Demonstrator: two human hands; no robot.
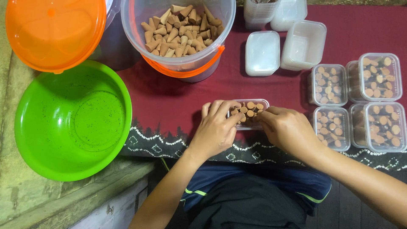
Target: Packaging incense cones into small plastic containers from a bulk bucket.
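Cone box part-filled | left hand, right hand pinch cones inside | right of it: four filled boxes closed | beyond it: empty boxes, bucket of cones, so we judge plenty left

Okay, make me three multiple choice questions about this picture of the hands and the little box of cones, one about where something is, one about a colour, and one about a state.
1. Where is the small clear box?
A. Between the left hand and right hand
B. Inside the bowl
C. On top of the orange lid

2. What colour is the big empty bowl?
A. Blue
B. Green
C. White

3. What state is the clear bucket in?
A. Lidded
B. Open, holding loose cones
C. Tipped over

Answers: 1 A, both hands' fingers meet at the box on the dark red cloth. 2 B, the bowl at the left is bright green. 3 B, the bucket stands open with cones piled inside.
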